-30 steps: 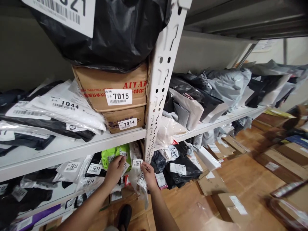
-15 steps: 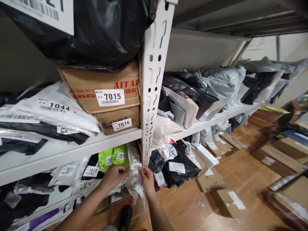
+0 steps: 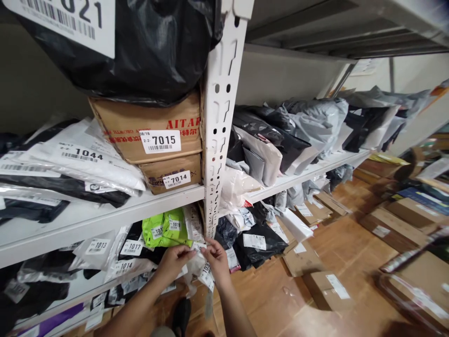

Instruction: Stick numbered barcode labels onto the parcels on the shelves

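Note:
Low in front of the shelf, my left hand (image 3: pixel 176 260) is closed in a pinch at the left edge of a small white number label (image 3: pixel 198 246). My right hand (image 3: pixel 215 258) pinches the same label at its right edge. Below it a second label, starting 103 (image 3: pixel 206 275), hangs by my right hand; whether the two are joined I cannot tell. Behind my fingers are a translucent plastic parcel (image 3: pixel 192 222) and bright green parcels (image 3: pixel 164 228) with number labels. A clear parcel marked 1017 (image 3: pixel 132 248) lies left of my left hand.
A perforated white post (image 3: pixel 223 107) rises beyond my hands. Boxes labelled 7015 (image 3: pixel 157 133) and 7014 (image 3: pixel 171 177) sit under a black bag (image 3: pixel 140 51). Bagged parcels line the right shelf (image 3: pixel 312 175); cartons (image 3: pixel 329 290) lie on the wooden floor (image 3: pixel 266 304).
The upper label is tilted and more covered by my fingers than before. Both hands have shifted slightly, and the view has turned a little to the right.

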`<state>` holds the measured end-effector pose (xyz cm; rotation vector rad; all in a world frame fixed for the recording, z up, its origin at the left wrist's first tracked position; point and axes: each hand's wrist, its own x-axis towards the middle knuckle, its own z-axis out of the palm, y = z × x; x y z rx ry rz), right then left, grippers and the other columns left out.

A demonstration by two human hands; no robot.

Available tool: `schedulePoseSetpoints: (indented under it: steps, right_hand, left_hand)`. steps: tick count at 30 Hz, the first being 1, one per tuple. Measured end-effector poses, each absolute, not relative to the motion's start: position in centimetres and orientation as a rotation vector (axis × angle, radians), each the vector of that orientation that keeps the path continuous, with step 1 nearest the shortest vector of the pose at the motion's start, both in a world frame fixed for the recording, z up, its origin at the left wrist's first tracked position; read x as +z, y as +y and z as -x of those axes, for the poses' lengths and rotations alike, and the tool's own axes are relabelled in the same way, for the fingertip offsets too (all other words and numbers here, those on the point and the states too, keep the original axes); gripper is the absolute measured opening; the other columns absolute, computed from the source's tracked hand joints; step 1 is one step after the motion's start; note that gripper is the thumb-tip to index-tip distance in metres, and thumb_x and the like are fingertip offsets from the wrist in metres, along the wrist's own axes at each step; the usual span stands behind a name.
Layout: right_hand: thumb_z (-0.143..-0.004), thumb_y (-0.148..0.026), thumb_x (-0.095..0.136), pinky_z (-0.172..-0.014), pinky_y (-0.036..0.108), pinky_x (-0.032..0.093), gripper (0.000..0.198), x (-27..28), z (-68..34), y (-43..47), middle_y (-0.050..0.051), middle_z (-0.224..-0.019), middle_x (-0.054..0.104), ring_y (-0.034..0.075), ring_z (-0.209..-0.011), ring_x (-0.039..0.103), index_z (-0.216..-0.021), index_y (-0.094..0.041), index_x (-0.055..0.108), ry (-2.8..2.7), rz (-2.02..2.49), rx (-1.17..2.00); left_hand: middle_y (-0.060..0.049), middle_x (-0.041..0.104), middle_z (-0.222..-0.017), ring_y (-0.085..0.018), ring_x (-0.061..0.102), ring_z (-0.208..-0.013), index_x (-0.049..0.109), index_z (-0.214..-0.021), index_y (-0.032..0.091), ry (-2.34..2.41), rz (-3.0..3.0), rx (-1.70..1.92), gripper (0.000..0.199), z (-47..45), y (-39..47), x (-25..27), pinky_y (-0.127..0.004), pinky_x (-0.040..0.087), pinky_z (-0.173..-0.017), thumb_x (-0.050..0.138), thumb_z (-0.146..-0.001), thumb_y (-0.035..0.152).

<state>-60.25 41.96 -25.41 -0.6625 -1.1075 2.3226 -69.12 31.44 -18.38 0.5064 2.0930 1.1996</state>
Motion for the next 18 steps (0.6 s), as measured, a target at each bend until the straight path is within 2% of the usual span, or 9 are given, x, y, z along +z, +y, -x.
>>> schedulePoseSetpoints:
  steps: [2,4,7,10,13,16,18]
  right_hand:
    - [-0.056,-0.043,0.082,-0.055,0.024,0.038,0.038,-25.2,60.4,42.6,-0.003,-0.060,0.061,0.010,-0.053,0.050,-0.081,-0.018,0.068,-1.139,0.657,2.312]
    - [-0.056,-0.041,0.081,-0.055,0.024,0.039,0.036,-25.1,60.4,43.1,-0.002,-0.063,0.062,0.011,-0.054,0.051,-0.080,-0.018,0.069,-1.172,0.653,2.294]
    - [-0.058,-0.039,0.081,-0.055,0.025,0.040,0.034,-25.1,60.3,43.7,-0.002,-0.063,0.063,0.012,-0.055,0.052,-0.082,-0.018,0.069,-1.213,0.643,2.260]
    - [-0.058,-0.041,0.080,-0.053,0.024,0.039,0.033,-25.2,60.0,44.0,-0.002,-0.061,0.062,0.012,-0.055,0.052,-0.077,-0.017,0.067,-1.245,0.628,2.233]
    - [-0.059,-0.041,0.079,-0.051,0.024,0.037,0.032,-25.2,59.8,44.0,-0.002,-0.061,0.060,0.011,-0.053,0.050,-0.075,-0.018,0.065,-1.271,0.616,2.208]
    - [-0.063,-0.041,0.077,-0.050,0.023,0.035,0.029,-25.0,59.7,43.5,-0.003,-0.059,0.058,0.010,-0.051,0.047,-0.074,-0.018,0.064,-1.289,0.613,2.173]
    - [-0.064,-0.041,0.076,-0.052,0.023,0.036,0.027,-25.0,59.8,42.9,-0.002,-0.060,0.059,0.011,-0.053,0.047,-0.072,-0.018,0.064,-1.295,0.624,2.140]
  left_hand:
    - [-0.002,0.060,-0.054,-0.017,0.053,-0.055,0.067,-0.065,0.015,2.049,-0.458,1.191,0.057,69.1,31.4,-18.0,-0.027,0.040,-0.055,0.049,-0.069,0.069]
    - [-0.007,0.068,-0.064,-0.019,0.058,-0.058,0.071,-0.078,0.013,1.970,-0.363,1.167,0.069,69.2,31.3,-17.2,-0.027,0.041,-0.053,0.038,-0.074,0.073]
    - [-0.015,0.073,-0.089,-0.023,0.065,-0.073,0.071,-0.098,0.012,1.890,-0.213,1.138,0.074,69.3,31.1,-15.5,-0.029,0.045,-0.056,0.044,-0.069,0.075]
    - [-0.015,0.072,-0.103,-0.026,0.066,-0.086,0.070,-0.102,0.015,1.913,-0.211,1.141,0.070,69.3,31.0,-14.4,-0.031,0.048,-0.061,0.053,-0.065,0.071]
    - [-0.013,0.073,-0.092,-0.026,0.065,-0.081,0.070,-0.097,0.013,1.939,-0.287,1.159,0.063,69.2,31.1,-14.7,-0.031,0.047,-0.060,0.060,-0.062,0.066]
    - [-0.006,0.071,-0.080,-0.022,0.063,-0.077,0.066,-0.100,0.013,1.956,-0.395,1.199,0.064,69.0,31.4,-16.0,-0.030,0.047,-0.068,0.074,-0.050,0.052]
    - [-0.002,0.067,-0.072,-0.020,0.061,-0.073,0.065,-0.091,0.014,1.984,-0.462,1.208,0.057,68.8,31.5,-17.2,-0.029,0.046,-0.070,0.074,-0.046,0.048]
